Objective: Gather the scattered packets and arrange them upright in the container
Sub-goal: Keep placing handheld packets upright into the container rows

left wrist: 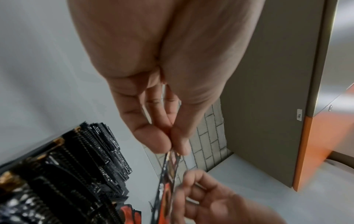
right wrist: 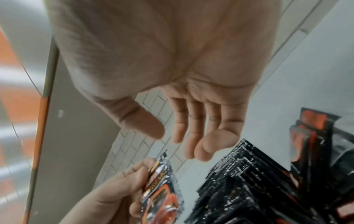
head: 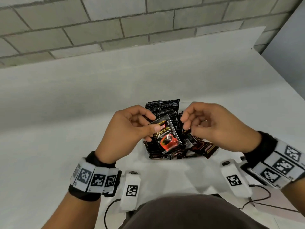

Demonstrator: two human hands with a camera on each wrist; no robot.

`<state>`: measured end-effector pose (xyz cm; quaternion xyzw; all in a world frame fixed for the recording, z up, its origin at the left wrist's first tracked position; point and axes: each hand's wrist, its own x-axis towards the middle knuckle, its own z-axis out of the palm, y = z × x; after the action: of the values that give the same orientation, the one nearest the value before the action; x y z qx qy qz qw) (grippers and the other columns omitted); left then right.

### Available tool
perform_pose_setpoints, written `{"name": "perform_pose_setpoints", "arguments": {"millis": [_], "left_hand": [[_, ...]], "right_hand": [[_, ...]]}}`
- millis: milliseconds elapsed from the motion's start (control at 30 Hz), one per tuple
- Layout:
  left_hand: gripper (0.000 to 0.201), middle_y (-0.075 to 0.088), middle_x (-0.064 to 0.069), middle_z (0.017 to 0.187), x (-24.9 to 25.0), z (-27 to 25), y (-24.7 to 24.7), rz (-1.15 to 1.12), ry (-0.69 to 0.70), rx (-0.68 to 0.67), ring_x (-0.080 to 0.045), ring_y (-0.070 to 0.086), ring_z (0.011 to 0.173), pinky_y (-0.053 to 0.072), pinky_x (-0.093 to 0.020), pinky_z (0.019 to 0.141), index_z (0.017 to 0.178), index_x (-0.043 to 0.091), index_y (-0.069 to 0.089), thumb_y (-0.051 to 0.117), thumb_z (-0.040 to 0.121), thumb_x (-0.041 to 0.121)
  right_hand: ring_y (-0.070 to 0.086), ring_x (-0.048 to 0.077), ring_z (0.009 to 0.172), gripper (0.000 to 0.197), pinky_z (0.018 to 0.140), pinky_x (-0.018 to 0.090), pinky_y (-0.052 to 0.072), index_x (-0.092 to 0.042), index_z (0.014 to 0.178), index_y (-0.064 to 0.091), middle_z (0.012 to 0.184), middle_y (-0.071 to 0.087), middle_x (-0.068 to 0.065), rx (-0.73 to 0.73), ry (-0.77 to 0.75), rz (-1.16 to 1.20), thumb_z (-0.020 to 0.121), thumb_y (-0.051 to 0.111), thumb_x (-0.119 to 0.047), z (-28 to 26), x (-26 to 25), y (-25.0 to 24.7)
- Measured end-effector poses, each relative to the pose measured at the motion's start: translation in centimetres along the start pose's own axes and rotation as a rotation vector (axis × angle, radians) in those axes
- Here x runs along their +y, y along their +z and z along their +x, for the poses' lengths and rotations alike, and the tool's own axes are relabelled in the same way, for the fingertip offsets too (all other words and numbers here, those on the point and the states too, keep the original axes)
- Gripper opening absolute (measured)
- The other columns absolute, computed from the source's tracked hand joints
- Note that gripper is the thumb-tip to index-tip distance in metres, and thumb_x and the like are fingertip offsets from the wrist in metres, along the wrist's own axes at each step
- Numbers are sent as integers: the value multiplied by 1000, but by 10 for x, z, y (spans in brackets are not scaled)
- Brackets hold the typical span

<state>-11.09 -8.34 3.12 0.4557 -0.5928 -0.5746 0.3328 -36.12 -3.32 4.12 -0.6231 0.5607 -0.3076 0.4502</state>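
I am pinching one coffee packet [head: 166, 134] at its top-left corner with my left hand [head: 127, 129], thumb on the printed face and fingers behind; this grip is grasping the packet just above the container [head: 183, 160]. To seat it well, I am keeping the pinch near the top seam so the lower edge hangs free, turning the face parallel to the standing row of packets [head: 162, 105], and aiming the lower edge into a gap beside that row before releasing. The foil looks slick, so a firm pinch is advisable.

My right hand [head: 212, 126] is hovering just right of the packet. In the right wrist view its fingers are straight and holding nothing, so this grip is released; it is well placed for parting the row or steadying the packet during insertion.

The container is transparent and mostly covered by my hands and packets, so I cannot make out its walls. Several packets [head: 204, 148] at the near right are lying tilted; whether they are inside the container or on the worktop [head: 66, 104], I cannot tell. The left wrist view is showing the packet edge-on and blurred.
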Motion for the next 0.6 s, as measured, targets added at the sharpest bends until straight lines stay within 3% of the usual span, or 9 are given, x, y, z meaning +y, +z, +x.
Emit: {"name": "perform_pose_setpoints", "arguments": {"millis": [100,233,367,500,600], "left_hand": [[38,68,-15,67,5,1,10,-6,-18,-89,-21,67,57,58,-30,57,93,8,71,91,62,14],[49,72,-6,77,7,0,22,61,52,-101,-18,68,67,60,-32,67,100,15,68,95,59,18],[44,58,9,103,-8,-4,19,503,282,-197,-13,59,97,47,-22,76,102,27,64,94,70,23],[55,47,20,114,-24,-12,14,708,270,-364,-9,44,116,35,-12,88,109,35,55,92,69,41],[63,38,24,119,-32,-15,15,819,278,-412,-7,31,119,31,-10,93,114,39,51,92,67,44]], "right_hand": [[64,25,74,34,69,40,55,-23,111,69,98,71,0,-14,-79,66,80,80,-15,-3,-9,7],[67,11,68,22,69,32,59,-21,97,77,83,74,-3,73,-100,-42,81,82,-6,0,-9,3],[71,22,58,23,67,36,63,-19,97,78,80,73,4,85,-33,21,79,83,-5,-9,-3,-16],[71,19,63,18,65,37,63,-21,86,79,78,73,-1,51,-61,-71,78,85,-6,-22,4,-12],[70,17,70,21,66,36,61,-25,81,76,77,73,-8,21,-101,-167,78,84,-6,-24,15,0]]}}
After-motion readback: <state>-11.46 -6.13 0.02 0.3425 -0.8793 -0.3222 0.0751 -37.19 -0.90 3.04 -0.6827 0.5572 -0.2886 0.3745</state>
